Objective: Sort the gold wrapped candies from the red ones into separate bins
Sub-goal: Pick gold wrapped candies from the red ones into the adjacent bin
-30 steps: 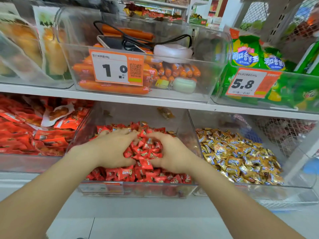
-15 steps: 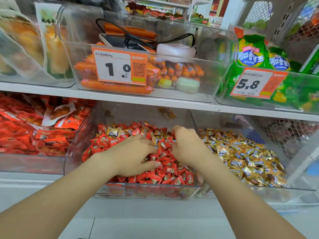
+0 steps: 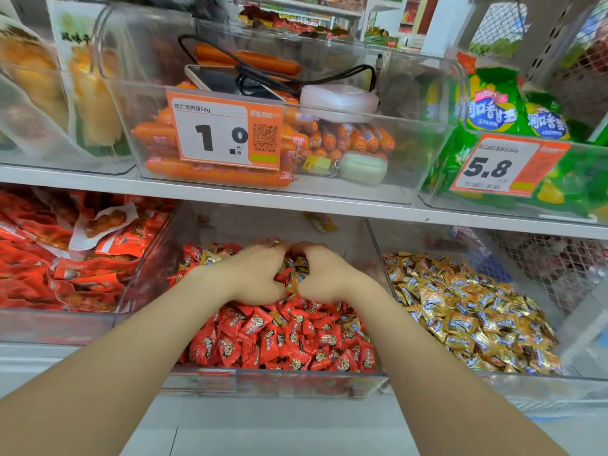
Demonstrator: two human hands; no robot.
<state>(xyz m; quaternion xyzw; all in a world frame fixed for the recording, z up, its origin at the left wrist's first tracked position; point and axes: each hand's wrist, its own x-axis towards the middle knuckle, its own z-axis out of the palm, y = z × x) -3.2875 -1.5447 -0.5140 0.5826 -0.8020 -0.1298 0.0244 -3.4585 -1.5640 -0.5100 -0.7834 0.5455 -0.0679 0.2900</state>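
Shop shelf, lower tier, clear bins side by side. Red candies fill the middle bin, w/ stray gold candies showing at its back left. The main gold heap lies in the right bin next door. Half a sec ago the hands were apart, left flat on the pile, right by the divider. Now left hand and right hand sit knuckle to knuckle at the back, fingers curled narrow, tips buried; can't tell if they pinch anything. Prob. raking up more gold strays, so sorting isn't done. Above: sausage bin w/ 1.0 price tag.
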